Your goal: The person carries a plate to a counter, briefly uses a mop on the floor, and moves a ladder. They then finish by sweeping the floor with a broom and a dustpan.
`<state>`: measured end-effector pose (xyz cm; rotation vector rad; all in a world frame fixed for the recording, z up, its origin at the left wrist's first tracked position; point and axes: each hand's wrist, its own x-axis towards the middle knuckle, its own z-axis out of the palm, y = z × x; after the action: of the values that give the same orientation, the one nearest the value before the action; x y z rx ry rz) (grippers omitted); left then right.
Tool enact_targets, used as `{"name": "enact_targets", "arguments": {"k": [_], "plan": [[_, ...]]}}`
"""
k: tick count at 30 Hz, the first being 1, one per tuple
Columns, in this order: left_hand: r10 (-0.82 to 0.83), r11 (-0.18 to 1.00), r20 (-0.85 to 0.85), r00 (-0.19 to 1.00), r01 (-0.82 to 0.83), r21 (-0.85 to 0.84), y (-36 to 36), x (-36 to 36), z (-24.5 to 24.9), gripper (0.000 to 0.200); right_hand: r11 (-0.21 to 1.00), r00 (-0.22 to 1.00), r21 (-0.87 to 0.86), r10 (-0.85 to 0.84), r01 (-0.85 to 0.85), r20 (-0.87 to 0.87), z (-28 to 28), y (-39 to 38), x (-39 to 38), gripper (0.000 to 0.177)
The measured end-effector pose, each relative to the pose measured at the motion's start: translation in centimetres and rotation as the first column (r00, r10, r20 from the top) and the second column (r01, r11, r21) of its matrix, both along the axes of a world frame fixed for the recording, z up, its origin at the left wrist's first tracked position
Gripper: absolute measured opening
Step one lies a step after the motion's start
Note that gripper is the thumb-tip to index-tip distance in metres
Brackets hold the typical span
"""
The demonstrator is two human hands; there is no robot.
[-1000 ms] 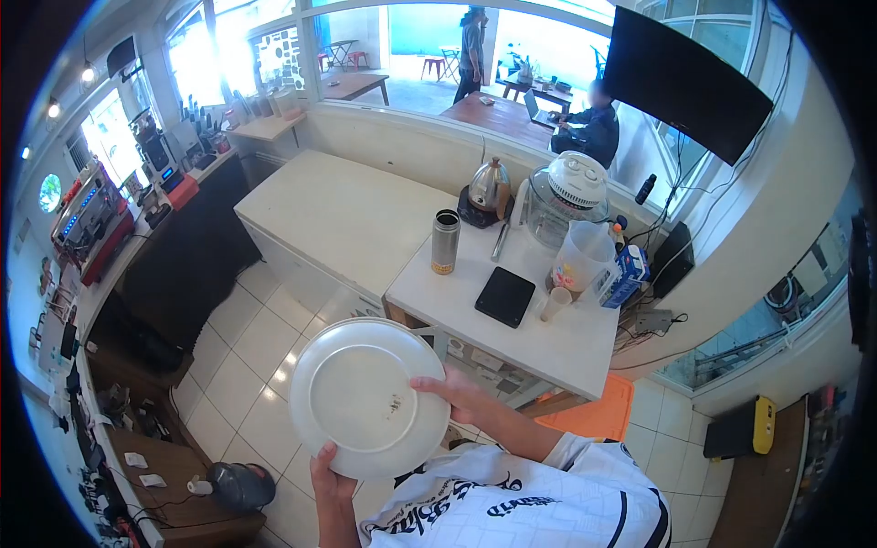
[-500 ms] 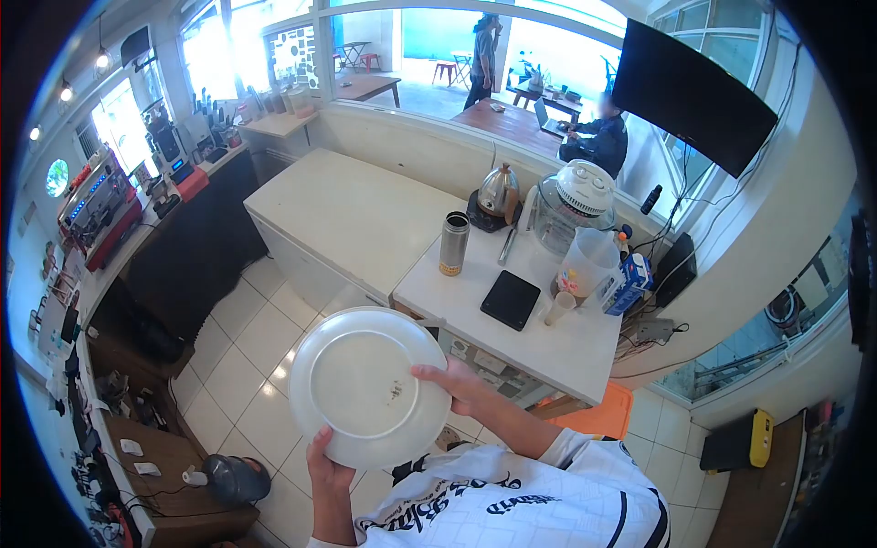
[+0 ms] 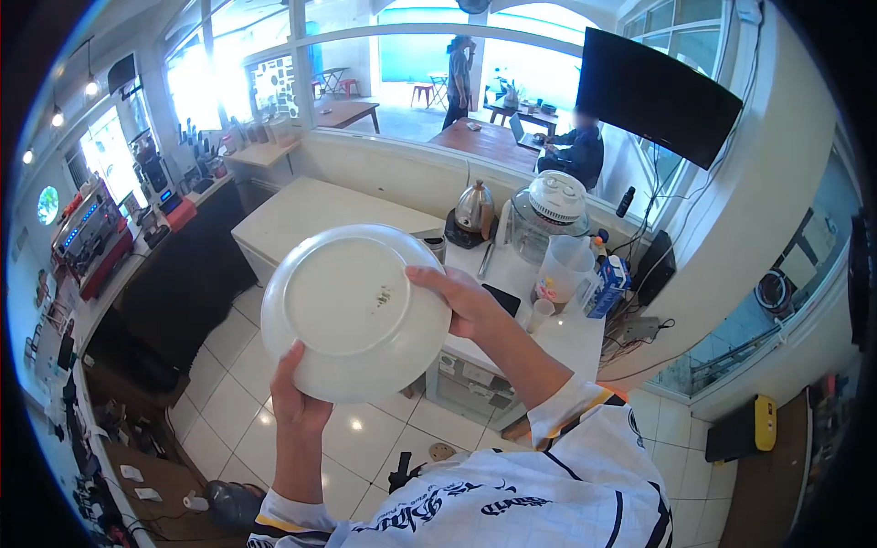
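White plate (image 3: 347,315) held up in air at chest height, tilted toward camera, above tiled floor (image 3: 365,440), near front edge of white surface (image 3: 571,336). Left hand (image 3: 294,395) closed on plate's lower rim. Right hand (image 3: 461,300) clasps right rim, fingers curled over plate's face. Brown specks right of plate's centre. On surface behind: kettle (image 3: 473,206), plastic jug (image 3: 561,265), milk carton (image 3: 607,286).
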<state>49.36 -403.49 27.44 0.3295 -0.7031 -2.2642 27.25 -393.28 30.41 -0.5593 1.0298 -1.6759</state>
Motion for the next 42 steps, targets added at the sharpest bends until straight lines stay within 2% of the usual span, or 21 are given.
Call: {"name": "enact_targets", "arguments": {"k": [4, 13, 16, 20, 22, 26, 29, 30, 31, 32, 33, 34, 35, 36, 39, 42], "plan": [[-0.023, 1.0, -0.032, 0.999, 0.023, -0.014, 0.0, -1.0, 1.0, 0.056, 1.0, 1.0, -0.026, 0.0, 0.0, 0.026, 0.2, 0.3, -1.1, 0.061], [-0.095, 0.994, -0.045, 0.994, 0.093, -0.053, -1.4, -5.1, 4.8, 0.056, 0.988, 0.992, -0.084, -0.129, 0.13, 0.014, 2.7, 0.3, -4.4, 0.045], [-0.179, 0.983, -0.088, 0.98, 0.176, -0.048, -3.1, -7.6, 6.0, 0.055, 0.986, 0.993, -0.118, -0.12, 0.12, 0.014, 4.4, 0.1, -6.5, 0.043], [-0.128, 0.991, -0.121, 0.984, 0.121, -0.062, -3.5, -8.9, 7.4, 0.054, 0.984, 0.991, -0.135, -0.126, 0.118, -0.053, 6.4, -0.9, -7.8, 0.043], [-0.092, 0.994, -0.153, 0.984, 0.082, -0.07, -4.1, -8.5, 6.6, 0.053, 0.986, 0.994, -0.15, -0.079, 0.067, -0.071, 6.7, -2.1, -7.6, 0.043], [0.096, 0.994, -0.165, 0.982, -0.102, -0.029, -3.6, -5.0, 4.6, 0.054, 0.991, 0.991, -0.102, 0.079, -0.09, -0.106, 5.7, -5.3, -5.4, 0.045], [0.23, 0.973, -0.176, 0.957, -0.23, 0.02, -1.6, 0.6, 2.7, 0.054, 0.965, 0.96, -0.075, 0.238, -0.251, -0.145, 3.8, -7.7, -1.4, 0.047], [0.256, 0.966, -0.175, 0.951, -0.256, 0.023, -0.8, 2.3, 2.2, 0.053, 0.895, 0.793, -0.322, 0.055, -0.309, -0.607, 2.7, -8.1, -0.1, 0.046], [0.341, 0.94, -0.159, 0.927, -0.339, 0.039, 0.8, 5.0, 1.3, 0.052, 0.893, 0.845, -0.222, 0.255, -0.392, -0.47, 1.3, -9.0, 2.2, 0.044], [0.469, 0.881, -0.074, 0.88, -0.46, 0.11, 2.6, 7.7, -0.1, 0.048, 0.877, 0.864, -0.121, 0.419, -0.464, -0.279, -0.1, -9.7, 4.3, 0.043], [0.607, 0.783, 0.04, 0.794, -0.605, 0.144, 4.5, 10.7, -2.1, 0.045, 0.853, 0.852, -0.021, 0.519, -0.521, -0.077, -1.4, -10.2, 6.3, 0.041], [0.663, 0.728, 0.052, 0.747, -0.66, 0.185, 6.3, 13.8, -5.3, 0.044, 0.768, 0.768, 0.024, 0.638, -0.64, 0.048, -1.9, -10.1, 9.5, 0.042], [0.739, 0.627, 0.136, 0.66, -0.748, 0.219, 9.8, 15.6, -2.4, 0.046, 0.76, 0.758, -0.038, 0.65, -0.649, 0.051, -3.3, -10.1, 13.5, 0.046], [0.771, 0.624, 0.022, 0.636, -0.762, 0.176, 12.1, 18.3, -2.0, 0.048, 0.677, 0.68, -0.059, 0.731, -0.733, -0.056, -2.6, -9.2, 17.6, 0.053], [0.905, 0.425, -0.025, 0.426, -0.894, 0.143, 19.6, 27.5, -2.8, 0.048, 0.499, 0.499, -0.025, 0.866, -0.866, -0.012, -4.1, -6.9, 31.2, 0.056], [0.96, 0.275, 0.002, 0.281, -0.941, 0.198, 30.1, 36.2, -4.2, 0.046, 0.386, 0.388, 0.066, 0.922, -0.92, 0.022, -4.4, 1.1, 42.6, 0.054]]}}
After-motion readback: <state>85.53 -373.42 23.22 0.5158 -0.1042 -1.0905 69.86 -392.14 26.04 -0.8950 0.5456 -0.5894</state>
